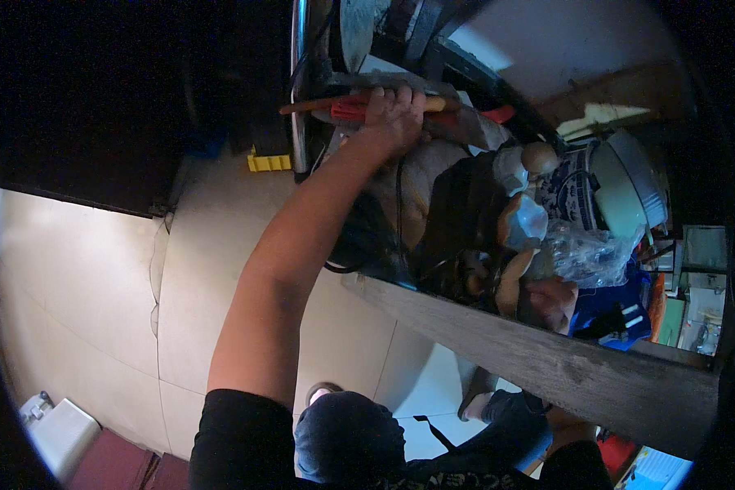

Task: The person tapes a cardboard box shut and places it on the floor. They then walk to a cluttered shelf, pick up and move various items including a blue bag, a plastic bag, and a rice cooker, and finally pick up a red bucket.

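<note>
My left hand (398, 116) reaches to the top centre, its fingers curled round a reddish-brown stick (306, 105) beside a red handle (349, 110). Which of these it grips besides the stick is hard to tell. Below and right of it, broken eggshells (522, 222) and a round brown shell (539, 158) lie among dark, cluttered items. My right forearm passes behind a grey wooden board (527, 349) at the lower right. A pinkish, finger-like shape (551, 300) beyond the board may be my right hand; what it touches is hidden.
A pale basin (615, 184) stands right of the shells, above a clear plastic bag (594, 251) and a blue bag (640, 331). A chrome pole (298, 86) rises at the top, near a yellow plastic piece (269, 162). Dark cables hang below my left hand.
</note>
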Demonstrator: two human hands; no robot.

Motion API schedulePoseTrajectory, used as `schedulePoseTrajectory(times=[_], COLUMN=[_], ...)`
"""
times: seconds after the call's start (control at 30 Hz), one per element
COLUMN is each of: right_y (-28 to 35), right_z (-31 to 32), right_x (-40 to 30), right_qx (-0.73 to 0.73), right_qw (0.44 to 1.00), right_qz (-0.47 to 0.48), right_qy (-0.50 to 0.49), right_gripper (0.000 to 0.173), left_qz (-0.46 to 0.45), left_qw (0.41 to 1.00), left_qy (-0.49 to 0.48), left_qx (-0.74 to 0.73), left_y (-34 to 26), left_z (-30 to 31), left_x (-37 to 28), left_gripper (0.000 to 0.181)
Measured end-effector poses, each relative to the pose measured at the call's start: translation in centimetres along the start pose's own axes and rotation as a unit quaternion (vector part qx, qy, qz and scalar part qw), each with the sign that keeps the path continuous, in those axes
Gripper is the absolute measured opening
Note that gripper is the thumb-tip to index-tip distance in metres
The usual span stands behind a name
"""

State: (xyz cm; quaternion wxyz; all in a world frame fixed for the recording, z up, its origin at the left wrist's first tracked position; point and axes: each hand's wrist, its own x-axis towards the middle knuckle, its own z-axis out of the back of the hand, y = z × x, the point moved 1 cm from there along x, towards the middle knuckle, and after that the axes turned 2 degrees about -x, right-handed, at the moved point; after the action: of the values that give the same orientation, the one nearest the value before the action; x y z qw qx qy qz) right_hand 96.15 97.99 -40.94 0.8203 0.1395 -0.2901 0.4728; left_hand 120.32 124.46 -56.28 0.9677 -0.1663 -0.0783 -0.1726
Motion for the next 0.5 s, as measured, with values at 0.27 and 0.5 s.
schedulePoseTrajectory(times=[0.27,0.5], right_y=[-0.5,-2.3], right_z=[1.0,2.8], right_x=[-0.6,-2.9], right_qx=[0.007,0.055], right_qw=[1.0,0.994], right_qz=[-0.007,-0.009], right_qy=[0.028,0.092], right_gripper=[0.03,0.031], left_qz=[0.007,-0.024], left_qw=[0.998,0.995], left_qy=[0.029,0.019], left_qx=[-0.052,-0.093], left_y=[0.0,-1.0], left_z=[1.2,0.5], left_x=[-0.6,0.6], left_gripper=[0.072,0.077])
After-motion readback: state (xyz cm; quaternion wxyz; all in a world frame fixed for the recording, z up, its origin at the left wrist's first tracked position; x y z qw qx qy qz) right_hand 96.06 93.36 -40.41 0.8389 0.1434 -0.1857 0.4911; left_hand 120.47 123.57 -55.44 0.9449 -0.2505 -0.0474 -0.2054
